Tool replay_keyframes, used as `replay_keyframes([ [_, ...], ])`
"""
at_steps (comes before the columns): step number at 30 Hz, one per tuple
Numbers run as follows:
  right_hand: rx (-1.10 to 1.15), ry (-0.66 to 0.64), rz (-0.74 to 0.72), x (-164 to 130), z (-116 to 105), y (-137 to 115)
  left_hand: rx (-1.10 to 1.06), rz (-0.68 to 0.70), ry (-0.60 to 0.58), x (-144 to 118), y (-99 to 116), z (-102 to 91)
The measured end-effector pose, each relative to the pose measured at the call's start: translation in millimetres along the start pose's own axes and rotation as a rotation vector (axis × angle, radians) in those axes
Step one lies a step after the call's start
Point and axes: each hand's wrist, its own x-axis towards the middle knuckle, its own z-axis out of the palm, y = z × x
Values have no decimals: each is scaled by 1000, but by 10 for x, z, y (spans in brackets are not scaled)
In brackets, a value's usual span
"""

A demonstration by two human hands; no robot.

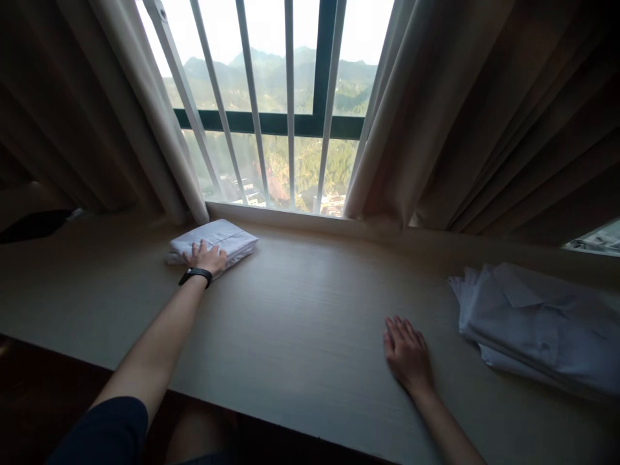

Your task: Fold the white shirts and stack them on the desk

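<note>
My left hand (207,257) lies palm down on the folded white cloth (213,244), arm stretched far out. Fingers flat and spread on top, nothing gripped, just pressing. The fold sits at the far edge of the worktop (300,303), just short of the window sill, beside the foot of the left curtain (159,129). The flat hand looks like it's keeping the fold squared and pinned against the surface. Black band (196,275) on that wrist.

My right hand (407,352) rests open on bare worktop, palm down, fingers loosely together, holding nothing. Reads as a brace for the long reach on the other side. To its right, near but not touching, lies a stack of pale shirts (537,329), collar showing on top, layers slightly fanned at the near-left corner.

Hard to read:
- Backlight from the window (285,116) is heavy, so cloth texture and any print wash out. Can't tell what garment the folded piece is.
- Stack runs toward the right frame edge; count of layers unclear.
- Dark object (33,225) far left of my left hand, on the worktop end, is just a silhouette.
- My left thumb is tucked out of sight behind the hand.
- Below the worktop's near edge it's too dark to make anything out.
</note>
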Motion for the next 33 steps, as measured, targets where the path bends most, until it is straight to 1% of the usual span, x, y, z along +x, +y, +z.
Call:
replay_keyframes([
  [2,-2,12,-4,7,4,2,0,-91,-73,175,-93,-13],
  [3,-2,16,-5,10,5,5,0,-115,-93,226,-127,-10],
  [6,6,22,-4,13,8,16,13,-117,-95,258,-188,0],
  [8,13,23,1,11,10,21,26,-90,-64,202,-201,-26],
  [10,15,17,10,7,10,21,35,-40,-10,110,-191,-97],
  [13,10,-4,25,6,6,15,41,73,86,-49,-118,-294],
  [15,7,-15,34,8,1,8,46,166,153,-153,-13,-474],
  [17,7,-21,41,8,-7,-3,57,271,249,-252,146,-689],
  [20,18,-36,61,-11,-38,-34,65,430,396,-422,476,-1081],
  [23,57,-78,90,-34,-142,-93,8,545,504,-690,861,-1550],
  [25,124,-113,128,-18,-284,-154,-44,635,576,-948,1110,-1879],
  [26,194,-146,162,7,-378,-194,-59,694,603,-1097,1225,-2036],
  [29,497,-311,251,131,-730,-359,-53,869,644,-1574,1527,-2435],
  [31,636,-394,220,193,-987,-518,-35,936,660,-1875,1697,-2617],
  [33,818,-403,132,170,-1246,-717,-11,966,672,-2142,1850,-2734],
])
